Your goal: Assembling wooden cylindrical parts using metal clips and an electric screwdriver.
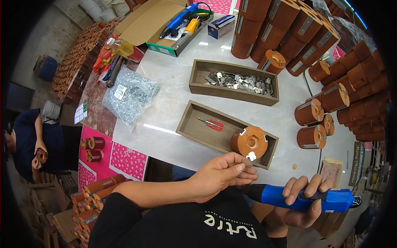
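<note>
My right hand (304,211) is wrapped round a blue electric screwdriver (273,196), whose dark nose points left toward my other hand. The fingers of my left hand (221,173) are curled together with the thumb against them; whatever they hold is hidden. Just beyond them, a round brown wooden block (253,142) with a hole in its top rests in the right end of a long wooden tray (198,136). Small metal plates sit at the block's rim, and a shiny one (251,156) is nearest my left fingers. A red-handled screwdriver (215,125) lies in the same tray.
Behind stands a second tray (202,87) of small metal plates. A bag of screws (130,97) lies left, near a box with power tools (163,47). Stacked wooden cylinders (281,27) fill the right side. Another person (39,140) holds a wooden block at far left.
</note>
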{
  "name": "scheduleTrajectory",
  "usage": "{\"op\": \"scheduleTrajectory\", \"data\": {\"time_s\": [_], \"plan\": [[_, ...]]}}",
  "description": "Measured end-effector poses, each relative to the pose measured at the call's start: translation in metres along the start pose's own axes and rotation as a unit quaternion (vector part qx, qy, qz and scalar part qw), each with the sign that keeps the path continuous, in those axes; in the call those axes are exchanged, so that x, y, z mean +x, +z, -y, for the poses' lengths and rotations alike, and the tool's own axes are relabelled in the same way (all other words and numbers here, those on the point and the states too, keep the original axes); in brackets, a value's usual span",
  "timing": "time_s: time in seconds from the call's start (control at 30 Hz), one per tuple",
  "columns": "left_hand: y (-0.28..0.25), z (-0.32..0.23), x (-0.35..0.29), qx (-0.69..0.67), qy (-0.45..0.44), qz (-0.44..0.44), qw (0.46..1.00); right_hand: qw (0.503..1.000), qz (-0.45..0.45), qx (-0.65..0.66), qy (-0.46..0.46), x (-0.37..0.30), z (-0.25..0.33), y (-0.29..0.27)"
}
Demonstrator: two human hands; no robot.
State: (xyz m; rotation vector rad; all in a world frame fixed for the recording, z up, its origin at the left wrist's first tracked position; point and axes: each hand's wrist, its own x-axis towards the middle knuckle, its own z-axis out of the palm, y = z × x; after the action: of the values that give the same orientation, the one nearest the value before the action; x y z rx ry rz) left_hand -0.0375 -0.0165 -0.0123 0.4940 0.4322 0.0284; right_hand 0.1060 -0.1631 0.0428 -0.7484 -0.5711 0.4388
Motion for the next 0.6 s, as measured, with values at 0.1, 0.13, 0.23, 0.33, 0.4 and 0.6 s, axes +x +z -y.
{"op": "scheduleTrajectory", "data": {"time_s": [0.1,0.13,0.23,0.33,0.4,0.6], "plan": [[0.003,0.003,0.000,0.031,-0.021,-0.002,0.999,1.000,-0.002,0.008,-0.010,0.003,0.004,-0.005],[0.002,0.002,-0.002,0.052,-0.024,-0.004,0.998,1.000,0.000,0.011,-0.012,0.004,0.004,-0.007],[0.000,-0.003,-0.007,0.088,-0.033,0.002,0.996,1.000,-0.001,0.011,-0.026,0.007,0.006,-0.010],[-0.006,0.000,-0.010,0.080,-0.026,0.016,0.996,0.999,-0.004,0.014,-0.042,0.007,0.009,-0.011],[-0.008,0.002,-0.011,0.090,-0.023,0.024,0.995,0.999,-0.004,0.027,-0.041,0.007,0.009,-0.012],[-0.007,-0.004,-0.010,0.089,-0.071,-0.056,0.992,0.998,-0.014,0.026,-0.046,0.007,0.014,-0.022]]}}
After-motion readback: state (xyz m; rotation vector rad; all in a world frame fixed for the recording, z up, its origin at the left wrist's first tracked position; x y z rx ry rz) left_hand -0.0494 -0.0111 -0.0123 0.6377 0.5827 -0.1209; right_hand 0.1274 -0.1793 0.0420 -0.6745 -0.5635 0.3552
